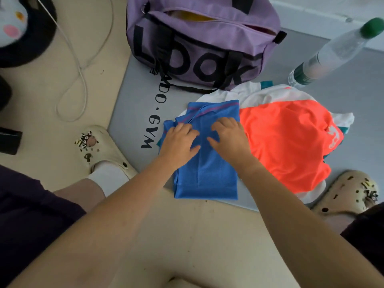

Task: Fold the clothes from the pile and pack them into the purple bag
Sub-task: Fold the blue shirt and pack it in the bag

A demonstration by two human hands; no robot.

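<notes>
A: So where's my blue folded knit shirt (205,163)?
B: On the grey gym mat (133,100), below the purple duffel bag (199,38); both hands' fingers (182,129) relaxed, pressing flat. Lift carelessly and I'd guess the fold slumps.

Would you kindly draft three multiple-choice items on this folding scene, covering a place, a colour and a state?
1. Where does the orange garment lie relative to the blue garment?
A. camera-right of it
B. camera-left of it
C. inside the bag

2. What colour is the water bottle cap?
A. red
B. green
C. white

3. How is the purple bag zip?
A. fully closed
B. open
C. hidden under clothes

Answers: 1 A, orange cloth borders the blue one's right edge. 2 B, the cap shows green. 3 B, yellow shows through the top opening.
</notes>
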